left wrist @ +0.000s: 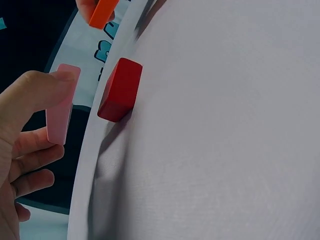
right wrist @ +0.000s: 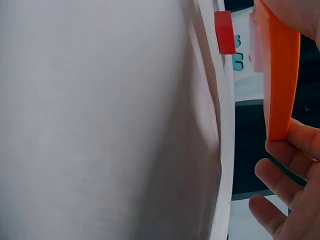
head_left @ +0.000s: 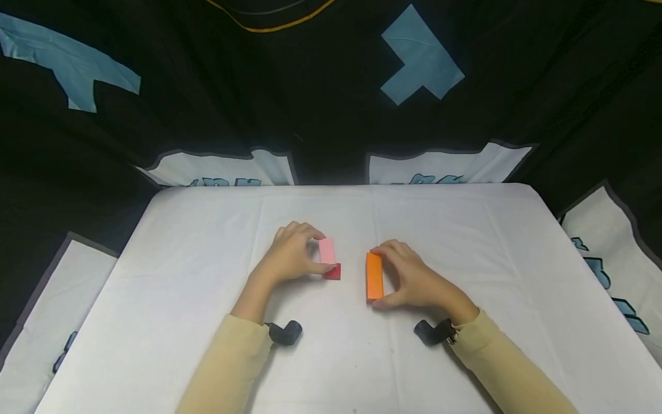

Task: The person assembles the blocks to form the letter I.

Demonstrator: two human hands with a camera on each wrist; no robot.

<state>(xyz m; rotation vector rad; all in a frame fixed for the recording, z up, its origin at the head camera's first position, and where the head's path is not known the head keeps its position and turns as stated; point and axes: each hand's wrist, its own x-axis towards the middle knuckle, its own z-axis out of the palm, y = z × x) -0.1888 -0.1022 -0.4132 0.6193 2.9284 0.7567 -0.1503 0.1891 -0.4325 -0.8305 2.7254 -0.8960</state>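
Note:
Between thumb and fingers, my left hand (head_left: 293,253) pinches a pink block (head_left: 327,250) by its two ends. In the left wrist view the pink block (left wrist: 63,107) is held up off the table. A red block (head_left: 333,272) sits on the white cloth just below and beside it; the pink block partly covers it in the head view. My right hand (head_left: 411,277) grips a longer orange block (head_left: 374,276) by its ends, thumb at the near end. In the right wrist view this orange block (right wrist: 280,75) is raised above the cloth.
White cloth covers the table (head_left: 331,356), whose far edge meets a black curtain (head_left: 331,103) with blue and white patches. A black wrist camera (head_left: 285,333) sticks out from the left sleeve, another black camera (head_left: 433,332) from the right.

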